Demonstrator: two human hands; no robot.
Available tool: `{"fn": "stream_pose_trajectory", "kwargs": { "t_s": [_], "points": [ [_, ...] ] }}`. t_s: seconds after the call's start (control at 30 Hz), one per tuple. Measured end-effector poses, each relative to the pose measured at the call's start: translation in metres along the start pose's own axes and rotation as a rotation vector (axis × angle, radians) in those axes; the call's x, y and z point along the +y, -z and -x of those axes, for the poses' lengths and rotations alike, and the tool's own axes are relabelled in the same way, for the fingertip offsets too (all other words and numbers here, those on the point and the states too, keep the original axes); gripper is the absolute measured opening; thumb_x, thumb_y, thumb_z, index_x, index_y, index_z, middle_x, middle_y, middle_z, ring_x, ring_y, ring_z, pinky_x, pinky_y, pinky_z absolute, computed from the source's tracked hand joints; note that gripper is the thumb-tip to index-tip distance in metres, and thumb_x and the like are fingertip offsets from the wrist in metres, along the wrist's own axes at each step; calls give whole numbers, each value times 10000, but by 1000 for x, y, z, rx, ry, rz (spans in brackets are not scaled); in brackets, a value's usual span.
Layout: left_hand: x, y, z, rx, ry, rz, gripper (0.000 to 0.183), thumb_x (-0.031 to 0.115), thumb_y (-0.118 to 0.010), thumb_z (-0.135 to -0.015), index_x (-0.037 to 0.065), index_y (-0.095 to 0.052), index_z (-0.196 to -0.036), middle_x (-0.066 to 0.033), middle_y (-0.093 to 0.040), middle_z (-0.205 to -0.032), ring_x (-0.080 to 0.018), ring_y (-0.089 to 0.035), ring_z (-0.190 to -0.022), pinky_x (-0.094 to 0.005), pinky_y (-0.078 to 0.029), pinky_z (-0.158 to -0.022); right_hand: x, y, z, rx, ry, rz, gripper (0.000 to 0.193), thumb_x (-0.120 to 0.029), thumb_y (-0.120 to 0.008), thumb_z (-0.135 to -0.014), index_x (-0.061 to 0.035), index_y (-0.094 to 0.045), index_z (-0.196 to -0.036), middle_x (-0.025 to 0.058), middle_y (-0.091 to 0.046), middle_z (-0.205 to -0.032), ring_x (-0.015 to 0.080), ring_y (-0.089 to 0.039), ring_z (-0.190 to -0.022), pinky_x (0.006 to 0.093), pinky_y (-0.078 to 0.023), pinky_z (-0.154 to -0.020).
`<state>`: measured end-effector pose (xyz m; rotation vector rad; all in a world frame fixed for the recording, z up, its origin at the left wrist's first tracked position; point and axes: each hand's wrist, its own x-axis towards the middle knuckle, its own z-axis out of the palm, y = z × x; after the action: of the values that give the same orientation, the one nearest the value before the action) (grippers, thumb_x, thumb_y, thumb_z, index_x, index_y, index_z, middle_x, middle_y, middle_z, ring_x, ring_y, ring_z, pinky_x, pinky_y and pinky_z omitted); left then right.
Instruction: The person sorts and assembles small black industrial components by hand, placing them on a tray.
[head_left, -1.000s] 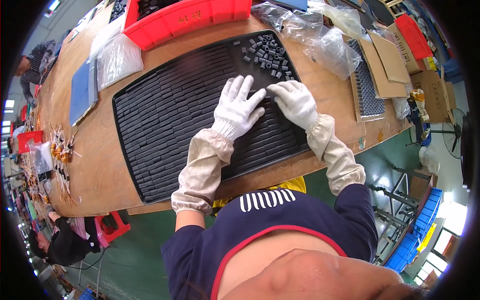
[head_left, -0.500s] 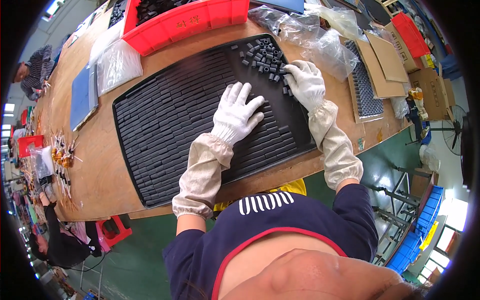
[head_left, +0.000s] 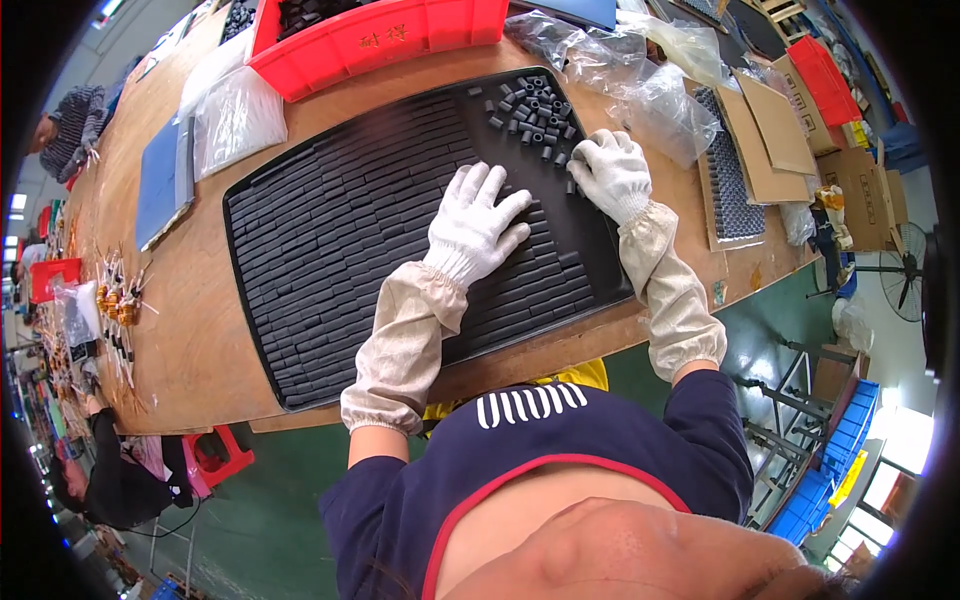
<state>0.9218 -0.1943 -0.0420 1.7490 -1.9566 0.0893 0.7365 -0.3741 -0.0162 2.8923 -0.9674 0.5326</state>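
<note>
A black tray lies on the table, mostly filled with tight rows of short black tubes. A heap of loose black tubes is in its far right corner. My left hand, in a white glove, lies on the right ends of the rows with its fingers spread. At the tray's right edge, just below the heap, my gloved right hand has its fingers curled together. One loose tube shows right by its fingertips. What is between those fingers is hidden.
Beyond the tray stands a red bin of black parts. Clear plastic bags and cardboard lie to the right. A blue board and a plastic bag are on the left. Other people sit at the table's left side.
My right hand has drawn slightly toward me from the heap, its fingers more curled. My left hand stays nearly in place.
</note>
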Motion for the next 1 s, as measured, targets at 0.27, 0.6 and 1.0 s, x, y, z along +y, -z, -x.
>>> {"fn": "stream_pose_trajectory", "kwargs": {
  "t_s": [0.27, 0.6, 1.0],
  "points": [
    [1, -1, -1, -2, -8, 3, 436, 397, -686, -843, 195, -641, -1226, -188, -541, -1347, -407, -451, -1303, -524, -323, -1137, 3, -11, -13, 40, -7, 48, 169, -224, -714, -808, -158, -722, -963, 55, -624, -970, 290, -583, -990, 429, -469, -856],
    [1, -1, 0, 16, -11, 11, 428, 393, -688, -839, 186, -651, -1212, -189, -563, -1317, -409, -468, -1285, -526, -331, -1128, -9, -9, -15, -144, 5, 224, 292, -172, -661, -768, -118, -712, -1051, 90, -627, -1009, 306, -591, -1006, 450, -474, -858],
    [1, -1, -2, -6, -14, 2, 426, 408, -668, -860, 186, -648, -1223, -190, -564, -1322, -409, -459, -1301, -528, -312, -1142, -5, -21, -16, -52, 11, 200, 197, -175, -704, -764, -114, -687, -950, 78, -621, -983, 292, -596, -969, 443, -465, -792]
  ]
}}
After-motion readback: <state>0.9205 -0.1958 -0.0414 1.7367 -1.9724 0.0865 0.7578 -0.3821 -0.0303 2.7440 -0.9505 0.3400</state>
